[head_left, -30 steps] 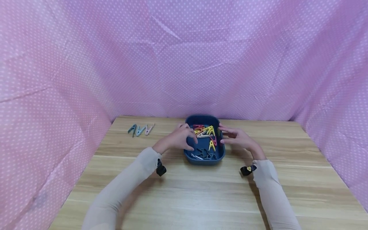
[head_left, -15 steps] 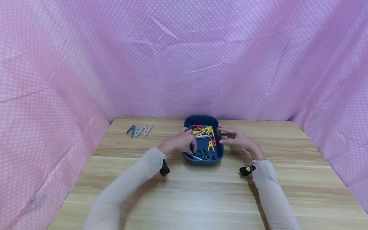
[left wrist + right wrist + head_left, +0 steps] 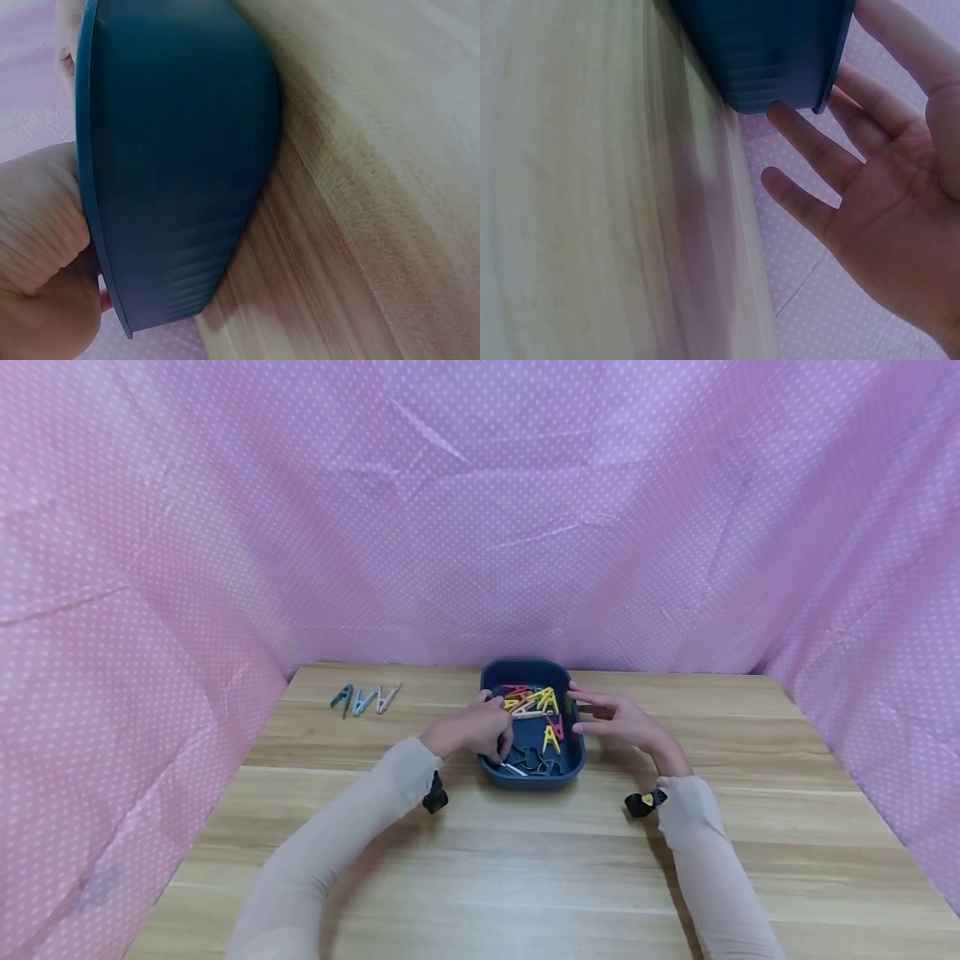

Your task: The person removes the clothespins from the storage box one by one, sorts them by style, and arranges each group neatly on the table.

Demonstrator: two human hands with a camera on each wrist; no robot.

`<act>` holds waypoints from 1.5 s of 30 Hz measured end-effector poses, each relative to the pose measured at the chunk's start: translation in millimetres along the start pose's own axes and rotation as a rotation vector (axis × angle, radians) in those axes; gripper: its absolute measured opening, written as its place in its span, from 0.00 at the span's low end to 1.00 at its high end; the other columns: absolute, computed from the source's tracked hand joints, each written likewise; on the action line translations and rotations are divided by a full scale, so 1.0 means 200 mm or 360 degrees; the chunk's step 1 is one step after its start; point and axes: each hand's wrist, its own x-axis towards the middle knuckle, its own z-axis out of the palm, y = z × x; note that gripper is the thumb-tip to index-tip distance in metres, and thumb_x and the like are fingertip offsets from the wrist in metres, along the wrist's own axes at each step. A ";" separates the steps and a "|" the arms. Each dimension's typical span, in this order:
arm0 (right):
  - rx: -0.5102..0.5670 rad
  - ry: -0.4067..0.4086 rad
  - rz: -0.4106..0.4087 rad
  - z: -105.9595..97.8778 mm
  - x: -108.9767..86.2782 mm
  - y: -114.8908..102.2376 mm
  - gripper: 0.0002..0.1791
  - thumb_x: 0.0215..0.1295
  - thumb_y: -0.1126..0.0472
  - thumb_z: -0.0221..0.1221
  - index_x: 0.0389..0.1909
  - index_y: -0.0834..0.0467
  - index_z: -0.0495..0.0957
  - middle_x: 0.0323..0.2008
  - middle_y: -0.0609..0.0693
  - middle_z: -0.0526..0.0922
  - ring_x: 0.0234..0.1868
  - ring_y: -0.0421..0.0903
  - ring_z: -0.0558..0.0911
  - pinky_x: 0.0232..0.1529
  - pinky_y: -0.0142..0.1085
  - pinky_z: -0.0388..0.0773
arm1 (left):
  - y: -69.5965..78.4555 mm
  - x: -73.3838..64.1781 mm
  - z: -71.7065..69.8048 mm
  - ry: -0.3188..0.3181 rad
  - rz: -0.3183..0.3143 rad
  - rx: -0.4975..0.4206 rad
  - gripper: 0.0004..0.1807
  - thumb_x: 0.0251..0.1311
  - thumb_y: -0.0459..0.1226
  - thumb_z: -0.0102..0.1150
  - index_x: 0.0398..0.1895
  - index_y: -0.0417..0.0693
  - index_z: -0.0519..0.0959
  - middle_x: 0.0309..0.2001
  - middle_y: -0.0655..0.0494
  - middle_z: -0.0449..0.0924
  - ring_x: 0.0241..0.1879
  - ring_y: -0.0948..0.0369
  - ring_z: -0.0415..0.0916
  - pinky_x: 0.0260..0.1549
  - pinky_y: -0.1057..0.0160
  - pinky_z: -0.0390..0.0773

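Note:
A dark blue plastic bin [image 3: 532,782] stands near the back of the table and holds several clothespins and other small clips. My left hand [image 3: 474,727] reaches over its left rim with bent fingers. Those fingertips are down inside, hidden by the hand in the head view and by the bin wall [image 3: 180,165] in the left wrist view; whether they pinch anything I cannot tell. Close to the thumb lies a white clip [image 3: 514,769], beside dark clips [image 3: 536,762]. My right hand [image 3: 618,720] has its fingers spread along the bin's right side, touching the rim.
Three clothespins lie in a row at the table's back left: a dark blue one [image 3: 342,697], a light blue one [image 3: 364,702] and a pale pink one [image 3: 386,698]. Pink dotted cloth [image 3: 480,527] hangs behind and at both sides of the wooden table [image 3: 510,877].
My left hand has moved from above the bin's left edge down into its front left part, and its fingers have drawn together. The right hand stays at the rim.

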 end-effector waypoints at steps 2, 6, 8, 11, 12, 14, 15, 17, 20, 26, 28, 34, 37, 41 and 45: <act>-0.0004 0.0003 0.0003 0.00 0.00 0.00 0.39 0.65 0.54 0.68 0.75 0.56 0.66 0.80 0.49 0.56 0.73 0.62 0.70 0.71 0.54 0.65 | 0.00 0.00 0.00 0.0013 -0.0001 0.0012 0.13 0.55 0.41 0.75 0.17 0.67 0.84 0.29 0.76 0.81 0.47 0.61 0.64 0.63 0.48 0.55; -0.0011 0.0013 0.0005 -0.01 0.00 0.00 0.39 0.65 0.55 0.68 0.75 0.57 0.66 0.80 0.49 0.57 0.73 0.62 0.70 0.70 0.53 0.67 | 0.00 -0.01 -0.01 0.0062 -0.0004 -0.0008 0.11 0.56 0.41 0.74 0.19 0.66 0.85 0.36 0.73 0.82 0.47 0.60 0.65 0.65 0.46 0.54; -0.0011 0.0016 0.0008 -0.01 0.00 -0.01 0.39 0.65 0.55 0.68 0.75 0.57 0.66 0.80 0.50 0.57 0.73 0.62 0.70 0.69 0.53 0.67 | 0.00 -0.01 -0.02 0.0091 0.0001 -0.0029 0.09 0.56 0.41 0.73 0.21 0.65 0.86 0.39 0.71 0.83 0.48 0.60 0.65 0.65 0.45 0.53; -0.0015 0.0009 0.0012 -0.01 0.00 -0.01 0.39 0.65 0.55 0.68 0.75 0.58 0.66 0.80 0.50 0.57 0.73 0.62 0.70 0.70 0.54 0.67 | -0.02 -0.01 -0.01 0.0131 0.0004 -0.0078 0.06 0.57 0.42 0.73 0.24 0.65 0.87 0.41 0.69 0.84 0.47 0.60 0.66 0.63 0.46 0.55; -0.0013 0.0007 0.0013 -0.01 0.00 -0.01 0.39 0.65 0.55 0.68 0.75 0.58 0.65 0.80 0.51 0.57 0.73 0.62 0.70 0.70 0.54 0.66 | -0.02 -0.01 0.00 0.0147 0.0004 -0.0100 0.05 0.58 0.43 0.73 0.25 0.64 0.87 0.41 0.70 0.85 0.46 0.61 0.66 0.62 0.47 0.55; -0.0022 0.0004 0.0017 -0.01 0.00 0.00 0.39 0.66 0.55 0.68 0.75 0.57 0.65 0.80 0.50 0.57 0.73 0.62 0.69 0.70 0.55 0.66 | -0.04 -0.01 0.01 0.0182 0.0004 -0.0160 0.05 0.59 0.43 0.72 0.26 0.65 0.88 0.39 0.71 0.85 0.44 0.62 0.66 0.59 0.49 0.56; -0.0020 0.0004 0.0018 0.00 0.00 0.00 0.39 0.66 0.55 0.68 0.75 0.57 0.65 0.80 0.50 0.57 0.73 0.62 0.69 0.70 0.55 0.65 | -0.04 -0.01 0.01 0.0197 0.0002 -0.0198 0.05 0.60 0.43 0.72 0.27 0.64 0.88 0.39 0.72 0.85 0.43 0.62 0.66 0.58 0.50 0.56; -0.0019 0.0005 0.0013 0.00 0.00 0.00 0.39 0.66 0.55 0.68 0.75 0.57 0.65 0.80 0.51 0.57 0.73 0.63 0.70 0.71 0.55 0.65 | -0.06 -0.01 0.02 0.0224 0.0003 -0.0255 0.04 0.61 0.43 0.72 0.28 0.65 0.88 0.38 0.73 0.86 0.42 0.63 0.66 0.57 0.50 0.55; -0.0018 0.0002 0.0008 0.00 -0.01 0.00 0.39 0.66 0.55 0.68 0.75 0.58 0.65 0.80 0.52 0.56 0.73 0.63 0.70 0.70 0.56 0.65 | -0.06 -0.02 0.02 0.0244 0.0003 -0.0311 0.04 0.62 0.44 0.71 0.29 0.65 0.88 0.38 0.74 0.86 0.42 0.63 0.65 0.59 0.50 0.54; -0.0008 0.0001 0.0005 0.01 -0.01 -0.01 0.38 0.66 0.56 0.68 0.75 0.58 0.66 0.80 0.53 0.56 0.73 0.63 0.69 0.69 0.55 0.66 | -0.05 -0.06 0.01 0.0278 0.0020 -0.0295 0.02 0.64 0.44 0.68 0.33 0.63 0.88 0.42 0.71 0.86 0.44 0.63 0.65 0.60 0.49 0.55; -0.0008 -0.0001 0.0004 0.01 -0.01 -0.02 0.38 0.66 0.55 0.68 0.75 0.58 0.65 0.80 0.52 0.56 0.73 0.63 0.69 0.70 0.55 0.66 | -0.05 -0.07 0.00 0.0301 0.0024 -0.0293 0.02 0.64 0.44 0.68 0.34 0.61 0.89 0.42 0.70 0.87 0.44 0.62 0.65 0.60 0.49 0.56; 0.0015 -0.0003 0.0013 0.01 -0.01 -0.03 0.39 0.66 0.56 0.67 0.75 0.58 0.65 0.80 0.52 0.56 0.73 0.63 0.68 0.71 0.55 0.65 | -0.07 -0.13 -0.02 0.0393 -0.0007 -0.0360 0.02 0.63 0.42 0.69 0.34 0.59 0.88 0.42 0.67 0.87 0.46 0.62 0.67 0.64 0.45 0.57; 0.0016 -0.0003 0.0027 0.01 -0.01 -0.02 0.39 0.66 0.55 0.67 0.75 0.57 0.65 0.81 0.51 0.56 0.74 0.63 0.68 0.71 0.55 0.64 | -0.10 -0.15 -0.03 0.0445 -0.0039 -0.0373 0.02 0.64 0.42 0.69 0.34 0.60 0.88 0.41 0.67 0.87 0.47 0.61 0.69 0.65 0.44 0.57; 0.0009 -0.0002 0.0036 0.01 -0.01 -0.02 0.39 0.66 0.55 0.68 0.76 0.57 0.65 0.81 0.50 0.56 0.74 0.62 0.68 0.71 0.56 0.64 | -0.12 -0.18 -0.05 0.0497 -0.0088 -0.0407 0.02 0.63 0.43 0.69 0.35 0.58 0.88 0.41 0.66 0.85 0.50 0.60 0.70 0.67 0.43 0.57; 0.0015 -0.0005 0.0032 0.01 -0.02 -0.02 0.39 0.66 0.55 0.67 0.76 0.57 0.65 0.81 0.51 0.55 0.73 0.63 0.69 0.70 0.56 0.66 | -0.12 -0.21 -0.07 0.0540 -0.0112 -0.0496 0.02 0.63 0.42 0.69 0.36 0.55 0.88 0.42 0.64 0.85 0.51 0.59 0.70 0.67 0.43 0.54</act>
